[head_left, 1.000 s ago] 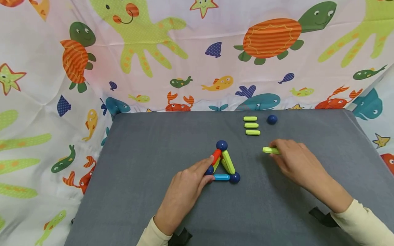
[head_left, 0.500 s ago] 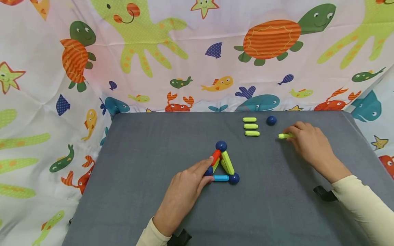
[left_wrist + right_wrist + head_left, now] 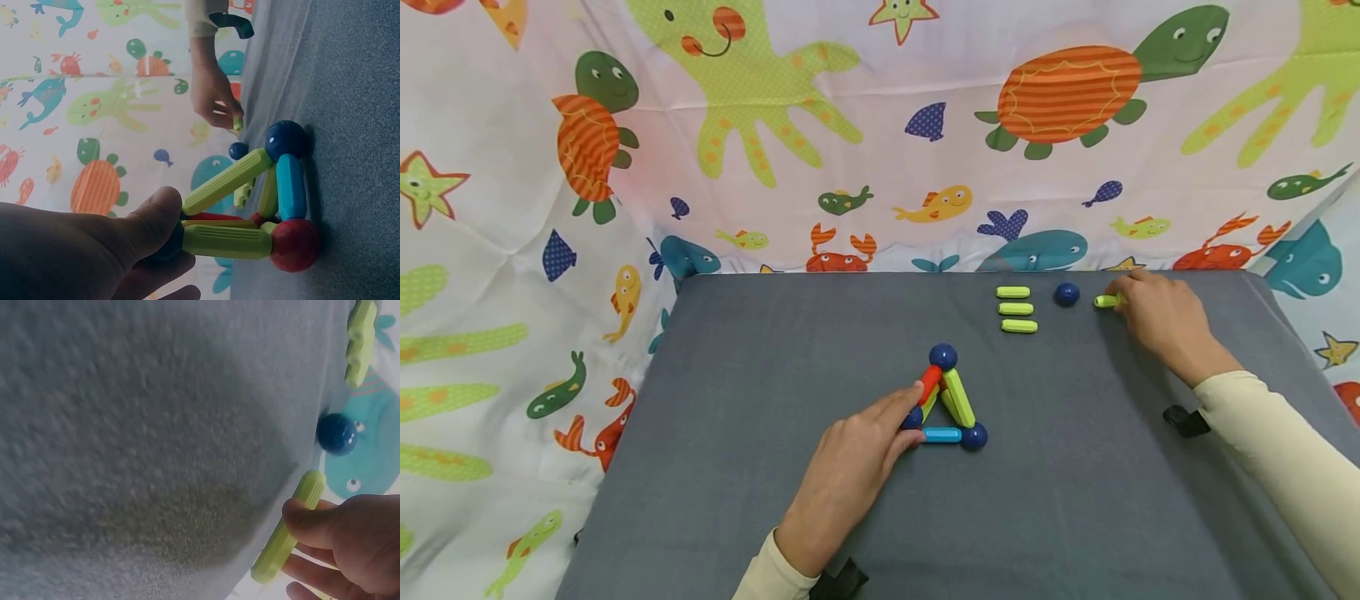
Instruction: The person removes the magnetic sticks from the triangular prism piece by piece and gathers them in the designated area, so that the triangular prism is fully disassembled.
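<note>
My left hand (image 3: 853, 462) holds a small frame of magnetic rods and balls, thumb and fingers on a dark blue ball (image 3: 169, 242). Lime rods (image 3: 958, 398), a red rod (image 3: 929, 383) and a light blue rod (image 3: 942, 435) make up the frame. Its other corners include dark blue balls (image 3: 943, 356) and, in the left wrist view, a red ball (image 3: 296, 245). Toward the table's far edge, my right hand (image 3: 1168, 323) pinches a loose lime rod (image 3: 275, 553) between thumb and fingers, right of a loose blue ball (image 3: 1067, 294).
Three lime rods (image 3: 1017, 309) lie in a stacked row left of the loose ball. Grey cloth covers the table (image 3: 760, 350). Behind and to the left hangs a white curtain (image 3: 865, 150) printed with sea animals. Black straps (image 3: 1186, 421) show at the wrists.
My right hand has carried the lime rod away from me and to the right, toward the far edge beyond the loose ball. The left hand and the frame stay in place.
</note>
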A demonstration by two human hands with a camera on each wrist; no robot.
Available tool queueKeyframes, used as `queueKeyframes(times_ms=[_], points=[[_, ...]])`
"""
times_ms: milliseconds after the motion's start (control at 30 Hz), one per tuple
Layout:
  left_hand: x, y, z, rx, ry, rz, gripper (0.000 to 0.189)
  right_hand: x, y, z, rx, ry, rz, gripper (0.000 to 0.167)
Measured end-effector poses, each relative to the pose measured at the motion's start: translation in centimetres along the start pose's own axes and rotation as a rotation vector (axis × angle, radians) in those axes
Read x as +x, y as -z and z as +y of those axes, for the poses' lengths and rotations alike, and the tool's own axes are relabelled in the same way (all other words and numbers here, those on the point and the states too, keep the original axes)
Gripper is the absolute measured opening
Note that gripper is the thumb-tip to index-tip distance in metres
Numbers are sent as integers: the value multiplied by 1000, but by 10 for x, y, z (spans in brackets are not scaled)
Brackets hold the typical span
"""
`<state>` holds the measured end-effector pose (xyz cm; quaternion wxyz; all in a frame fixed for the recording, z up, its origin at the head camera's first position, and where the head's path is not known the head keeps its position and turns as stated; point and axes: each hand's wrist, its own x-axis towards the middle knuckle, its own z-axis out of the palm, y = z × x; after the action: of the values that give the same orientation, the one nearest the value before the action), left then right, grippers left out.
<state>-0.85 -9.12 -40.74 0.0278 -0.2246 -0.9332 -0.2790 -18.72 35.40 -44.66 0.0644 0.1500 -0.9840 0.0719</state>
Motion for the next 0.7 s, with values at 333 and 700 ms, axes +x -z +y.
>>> queueKeyframes(times_ms=[333,700], points=[[0,1,0,4,-8,4,61,13,-7,8,12,-6,-59,25],[1,0,0,-14,2,0,61,13,-6,13,7,11,-67,28]])
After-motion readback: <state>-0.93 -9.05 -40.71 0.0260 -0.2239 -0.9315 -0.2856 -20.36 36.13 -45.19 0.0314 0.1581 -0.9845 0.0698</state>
